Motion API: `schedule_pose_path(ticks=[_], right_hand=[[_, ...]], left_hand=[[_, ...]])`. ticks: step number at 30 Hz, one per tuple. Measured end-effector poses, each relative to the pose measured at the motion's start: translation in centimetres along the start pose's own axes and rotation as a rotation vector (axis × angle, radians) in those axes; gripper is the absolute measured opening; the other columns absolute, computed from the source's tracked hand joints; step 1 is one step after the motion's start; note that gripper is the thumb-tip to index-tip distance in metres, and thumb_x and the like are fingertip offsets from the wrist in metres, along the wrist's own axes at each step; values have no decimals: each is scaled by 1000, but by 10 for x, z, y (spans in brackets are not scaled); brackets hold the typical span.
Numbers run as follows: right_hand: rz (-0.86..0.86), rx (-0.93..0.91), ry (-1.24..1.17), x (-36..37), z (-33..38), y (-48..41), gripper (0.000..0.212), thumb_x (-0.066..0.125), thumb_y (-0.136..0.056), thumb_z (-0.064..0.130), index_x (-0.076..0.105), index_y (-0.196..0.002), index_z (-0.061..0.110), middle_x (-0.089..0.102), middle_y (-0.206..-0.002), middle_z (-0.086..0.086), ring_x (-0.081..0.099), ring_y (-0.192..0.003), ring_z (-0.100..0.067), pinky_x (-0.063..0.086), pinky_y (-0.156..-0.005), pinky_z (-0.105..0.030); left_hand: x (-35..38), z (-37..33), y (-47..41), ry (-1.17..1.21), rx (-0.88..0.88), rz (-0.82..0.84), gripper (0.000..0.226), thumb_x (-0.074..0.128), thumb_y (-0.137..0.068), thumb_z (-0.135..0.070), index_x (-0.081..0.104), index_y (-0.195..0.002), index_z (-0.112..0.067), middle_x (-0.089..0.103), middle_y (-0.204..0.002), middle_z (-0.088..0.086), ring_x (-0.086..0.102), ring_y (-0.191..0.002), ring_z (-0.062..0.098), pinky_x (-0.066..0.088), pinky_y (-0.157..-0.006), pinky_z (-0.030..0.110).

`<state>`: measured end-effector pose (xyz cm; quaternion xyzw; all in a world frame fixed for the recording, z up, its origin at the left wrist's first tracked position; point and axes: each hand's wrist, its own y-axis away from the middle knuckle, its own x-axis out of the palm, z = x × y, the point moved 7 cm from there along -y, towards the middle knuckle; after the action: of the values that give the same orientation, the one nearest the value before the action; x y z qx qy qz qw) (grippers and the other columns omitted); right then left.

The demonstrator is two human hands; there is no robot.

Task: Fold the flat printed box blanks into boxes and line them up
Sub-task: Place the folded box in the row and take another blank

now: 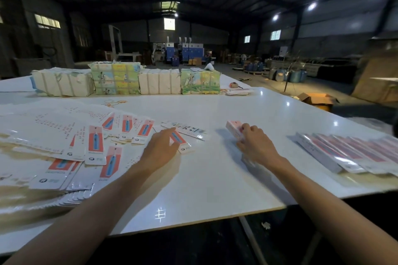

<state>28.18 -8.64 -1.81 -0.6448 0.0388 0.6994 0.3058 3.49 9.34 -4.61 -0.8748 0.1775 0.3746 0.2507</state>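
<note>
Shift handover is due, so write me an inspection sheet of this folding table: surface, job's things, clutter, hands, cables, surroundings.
Surface: white glossy table, lamp glare on it.
Job's things: flat blanks heaped loose at the left; finished boxes lined up at the right; one folded box between them.
Clutter: wrapped bundles along the far edge; rubber bands in front of them.
Hands: left hand lies flat on a single blank; right hand grips the folded box.
Cables: nothing seen.
Surroundings: dim warehouse; blue machines at the back; open carton on the floor to the right.
</note>
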Motion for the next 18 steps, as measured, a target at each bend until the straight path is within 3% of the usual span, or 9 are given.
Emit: schedule_pose_path(ticks=[2,7,11,13,15,18], right_hand=[[-3,83,118,0,-47,5,45,54,-104,29,47,-141,4,58,-134,-20,53,-120,-36,45,-97,-42],[-80,245,394,-14,-123,25,47,50,-104,36,57,-137,3,61,-139,-19,53,-130,-37,41,-109,-43],[-59,286,493,-29,-153,35,43,47,-106,34,60,-136,7,60,-140,-13,51,-131,-31,42,-111,-43],[-31,325,519,-35,-164,40,42,48,-105,32,60,-137,8,58,-140,-13,49,-133,-30,44,-112,-41],[-12,360,585,-41,-168,44,40,49,-104,31,62,-136,10,57,-141,-12,48,-135,-30,44,-112,-41],[-22,352,650,-46,-149,42,45,53,-102,37,56,-139,13,51,-147,-11,44,-139,-30,40,-116,-44]], left_hand=[[4,-4,4,-122,54,48,43,54,-108,-38,53,-150,-31,54,-154,-1,50,-140,24,45,-111,44],[6,-22,13,-335,134,73,32,43,-108,-44,72,-117,-33,71,-124,1,62,-117,29,49,-97,41],[1,-29,14,-397,138,-14,38,40,-107,-48,63,-94,-21,62,-102,1,61,-100,26,52,-87,44],[-1,-28,15,-425,130,-45,38,41,-107,-49,60,-91,-20,58,-98,1,61,-98,25,48,-79,38],[-2,-27,16,-469,100,-57,39,45,-106,-53,62,-97,-19,58,-102,3,62,-102,25,45,-77,34],[-1,-22,16,-543,9,-49,67,50,-99,-69,47,-136,-13,58,-129,11,57,-121,29,50,-93,40]])
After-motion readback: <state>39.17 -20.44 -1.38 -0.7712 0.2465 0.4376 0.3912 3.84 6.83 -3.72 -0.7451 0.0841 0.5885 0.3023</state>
